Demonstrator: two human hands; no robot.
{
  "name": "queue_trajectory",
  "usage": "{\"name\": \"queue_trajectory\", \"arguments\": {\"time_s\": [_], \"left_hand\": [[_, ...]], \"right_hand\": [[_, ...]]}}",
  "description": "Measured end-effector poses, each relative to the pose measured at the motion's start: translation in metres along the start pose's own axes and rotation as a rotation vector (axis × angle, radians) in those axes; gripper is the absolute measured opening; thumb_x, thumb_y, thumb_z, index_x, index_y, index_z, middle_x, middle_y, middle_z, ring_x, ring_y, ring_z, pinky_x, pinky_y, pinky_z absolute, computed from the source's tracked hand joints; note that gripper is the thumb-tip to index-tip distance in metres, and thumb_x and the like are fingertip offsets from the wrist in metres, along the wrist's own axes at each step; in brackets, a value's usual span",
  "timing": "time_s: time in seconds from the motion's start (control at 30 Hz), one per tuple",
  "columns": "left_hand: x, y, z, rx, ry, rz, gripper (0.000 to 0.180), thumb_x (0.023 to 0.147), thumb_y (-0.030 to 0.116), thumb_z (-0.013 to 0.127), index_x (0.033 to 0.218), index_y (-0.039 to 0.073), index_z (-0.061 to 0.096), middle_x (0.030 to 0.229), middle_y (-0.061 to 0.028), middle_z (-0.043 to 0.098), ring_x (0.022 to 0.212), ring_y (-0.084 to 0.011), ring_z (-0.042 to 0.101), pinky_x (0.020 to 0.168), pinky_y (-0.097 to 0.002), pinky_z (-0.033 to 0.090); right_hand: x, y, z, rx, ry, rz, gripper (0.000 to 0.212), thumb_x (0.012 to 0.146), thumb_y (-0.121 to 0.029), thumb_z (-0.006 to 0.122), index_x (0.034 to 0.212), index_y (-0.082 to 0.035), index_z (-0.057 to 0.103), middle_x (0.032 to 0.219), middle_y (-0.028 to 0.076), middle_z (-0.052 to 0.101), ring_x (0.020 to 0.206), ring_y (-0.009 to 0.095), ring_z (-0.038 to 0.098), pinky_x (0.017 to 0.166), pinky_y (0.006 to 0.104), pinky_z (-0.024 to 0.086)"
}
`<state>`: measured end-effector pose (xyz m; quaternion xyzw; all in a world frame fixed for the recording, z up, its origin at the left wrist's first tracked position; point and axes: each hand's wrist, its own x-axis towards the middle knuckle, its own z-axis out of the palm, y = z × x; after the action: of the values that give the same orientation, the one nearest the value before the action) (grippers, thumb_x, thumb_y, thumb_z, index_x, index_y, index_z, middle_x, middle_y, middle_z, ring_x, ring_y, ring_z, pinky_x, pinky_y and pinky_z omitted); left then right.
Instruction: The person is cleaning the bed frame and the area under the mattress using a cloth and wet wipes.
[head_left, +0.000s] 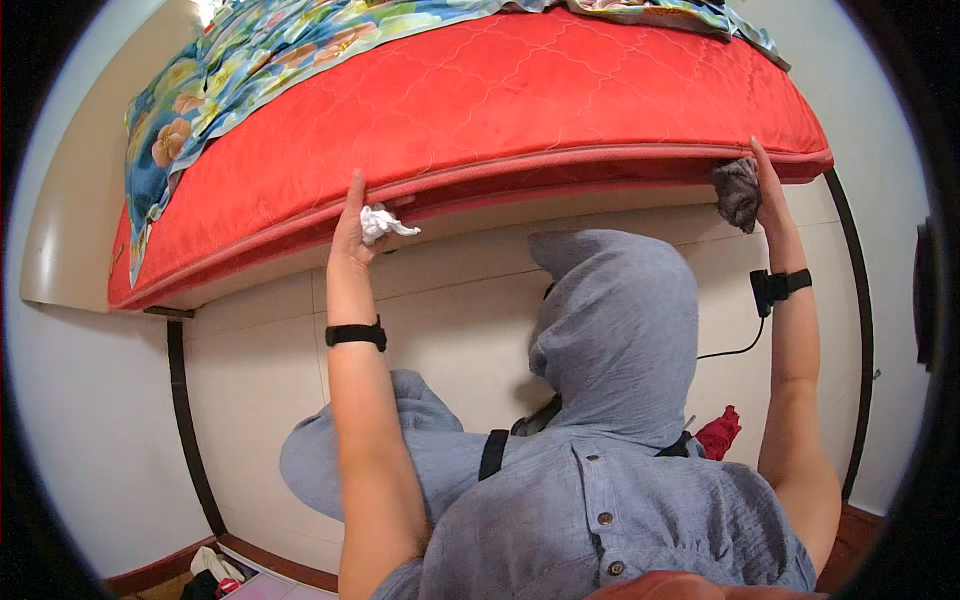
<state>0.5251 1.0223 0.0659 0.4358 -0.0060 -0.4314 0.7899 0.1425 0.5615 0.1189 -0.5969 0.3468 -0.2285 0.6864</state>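
Note:
My left hand [352,232] is at the near edge of a red quilted mattress [500,100], thumb pointing up against its side. A small crumpled white cloth [384,223] is held in its fingers, which are partly hidden. Farther right, my right hand [772,200] is by the mattress's right end, with a digit stretched up along the edge. A bunched dark grey cloth [738,194] sits against that palm, and most of the fingers are out of sight behind it. Both arms are spread wide, with a black strap round each wrist.
A blue floral sheet [290,55] lies over the far side of the mattress. Beige floor tiles [260,370] show around my bent legs. A crumpled dark red cloth [718,433] is near my right arm. Mixed clothes [212,575] lie at lower left, and a tan board [85,210] stands at the left.

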Motion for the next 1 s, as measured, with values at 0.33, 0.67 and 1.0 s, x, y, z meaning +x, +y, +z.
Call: {"name": "queue_trajectory", "arguments": {"time_s": [0.33,0.67,1.0], "left_hand": [[-0.003,0.006,0.043,0.208,0.091,0.187,0.046,0.072,0.034,0.064,0.106,0.007,0.052,0.099,-0.0060,0.059,0.085,-0.0185,0.058,0.071,-0.0324,0.049],[0.006,0.017,0.041,0.078,-0.237,-0.015,0.038,0.075,0.028,0.061,0.103,0.003,0.052,0.087,-0.0079,0.063,0.067,-0.0204,0.062,0.060,-0.0341,0.053],[0.028,-0.020,0.068,0.267,-0.018,0.293,0.053,0.076,0.049,0.056,0.105,0.004,0.052,0.083,-0.0110,0.063,0.068,-0.0232,0.062,0.056,-0.0363,0.053]], "right_hand": [[0.033,0.010,0.027,0.230,0.255,0.010,0.059,0.080,-0.035,0.061,0.120,0.003,0.040,0.118,0.013,0.049,0.102,0.023,0.052,0.087,0.0352,0.043],[0.053,-0.009,0.019,0.154,0.359,0.021,0.062,0.077,-0.038,0.062,0.121,0.002,0.042,0.117,0.014,0.051,0.102,0.025,0.053,0.089,0.0373,0.043],[0.070,-0.029,0.007,0.064,0.388,0.068,0.064,0.080,-0.041,0.059,0.125,0.001,0.039,0.124,0.011,0.046,0.113,0.024,0.043,0.094,0.0350,0.036]]}}
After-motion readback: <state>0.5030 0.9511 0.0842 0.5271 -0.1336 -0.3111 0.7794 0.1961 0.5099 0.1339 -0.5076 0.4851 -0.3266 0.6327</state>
